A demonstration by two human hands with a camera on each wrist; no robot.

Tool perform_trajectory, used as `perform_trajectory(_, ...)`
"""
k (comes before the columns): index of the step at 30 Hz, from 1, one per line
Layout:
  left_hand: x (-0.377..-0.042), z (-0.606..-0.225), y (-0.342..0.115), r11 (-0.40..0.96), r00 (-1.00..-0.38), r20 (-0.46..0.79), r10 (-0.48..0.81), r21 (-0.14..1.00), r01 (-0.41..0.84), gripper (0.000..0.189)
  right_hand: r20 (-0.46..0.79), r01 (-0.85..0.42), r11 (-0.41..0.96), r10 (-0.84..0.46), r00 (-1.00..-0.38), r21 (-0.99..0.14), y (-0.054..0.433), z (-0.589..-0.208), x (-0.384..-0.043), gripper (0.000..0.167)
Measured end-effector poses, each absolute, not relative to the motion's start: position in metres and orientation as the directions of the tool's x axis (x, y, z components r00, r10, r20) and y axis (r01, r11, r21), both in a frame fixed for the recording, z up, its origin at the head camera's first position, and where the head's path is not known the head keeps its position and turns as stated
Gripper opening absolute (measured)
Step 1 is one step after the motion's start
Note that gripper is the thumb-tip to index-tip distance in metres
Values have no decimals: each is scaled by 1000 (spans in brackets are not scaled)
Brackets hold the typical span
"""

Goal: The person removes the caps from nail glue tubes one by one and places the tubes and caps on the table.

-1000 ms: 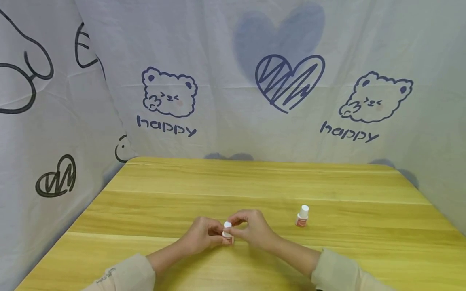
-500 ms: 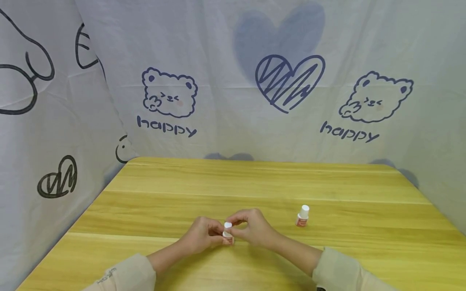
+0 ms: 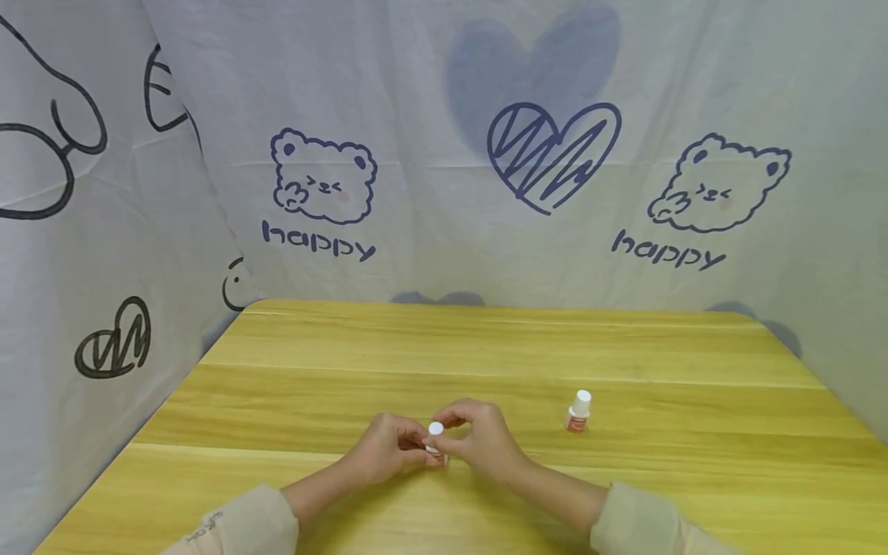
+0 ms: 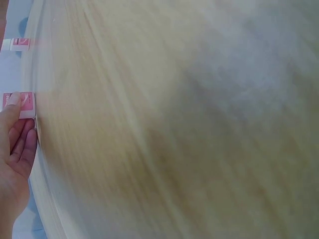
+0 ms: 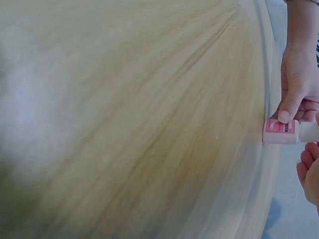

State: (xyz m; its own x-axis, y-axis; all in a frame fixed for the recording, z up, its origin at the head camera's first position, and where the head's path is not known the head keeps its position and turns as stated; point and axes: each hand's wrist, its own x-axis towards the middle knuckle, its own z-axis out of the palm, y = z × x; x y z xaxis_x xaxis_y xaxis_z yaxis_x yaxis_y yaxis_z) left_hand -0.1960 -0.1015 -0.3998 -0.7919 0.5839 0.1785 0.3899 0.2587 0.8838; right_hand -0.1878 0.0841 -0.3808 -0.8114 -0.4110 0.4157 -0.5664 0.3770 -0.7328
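A small white bottle (image 5: 281,132) with a pink-red label stands upright on the wooden table near its front. My left hand (image 3: 388,449) grips the bottle's body low down, thumb across the label in both wrist views. From the other side, my right hand (image 3: 488,441) pinches the white cap (image 3: 435,428) between thumb and fingers. The cap sits at the bottle's top, and its lower part is partly hidden by the right thumb. A second bottle (image 3: 577,417) of the same look, its white cap on, stands upright to the right, beyond the right hand.
The yellow wood-grain table (image 3: 312,370) reaches to a pale cloth backdrop (image 3: 430,231) printed with hearts, bears and the word "happy". Cloth also hangs along the left and right sides. Light sleeves (image 3: 250,520) cover both forearms.
Both hands stay at the same spot on the bottle. The right hand's fingers and the cap have shifted very slightly, and the cap's top shows rounder. The second bottle stands where it was.
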Motion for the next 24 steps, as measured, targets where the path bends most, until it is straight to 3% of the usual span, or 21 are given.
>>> perform_trajectory(6,-197,-401,-102,270,-791,177,585,878,396,14,443,-589,385,-406,-799,-710,83,-380,-187,8)
perform_trajectory(24,-197,-401,-101,286,-800,163,578,878,385,14,374,-570,368,-482,-793,-735,86,-373,-189,8)
